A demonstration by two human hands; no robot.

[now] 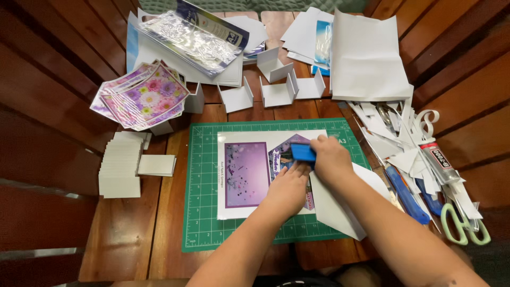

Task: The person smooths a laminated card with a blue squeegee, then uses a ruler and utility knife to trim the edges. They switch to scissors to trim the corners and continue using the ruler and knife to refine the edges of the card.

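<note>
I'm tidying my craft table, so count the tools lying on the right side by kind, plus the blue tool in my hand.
Scissors with green handles: 1
Glue tube: 1
Blue-handled knives: 2, partly under paper scraps
Blue scraper in the right hand: 1
Total: 5

Table (133,244): dark stained wood slats, slight sheen. Cutting mat (202,212): matt green rubbery plastic. Printed sheet (241,175): smooth paper, purple print, faint gloss. Blue scraper (303,152) under the right hand (330,158): smooth plastic. Cellophane packet (191,40): glossy, crinkled. Card stack (119,170): matt white. Scissors (463,223): pale green plastic handles.
</note>
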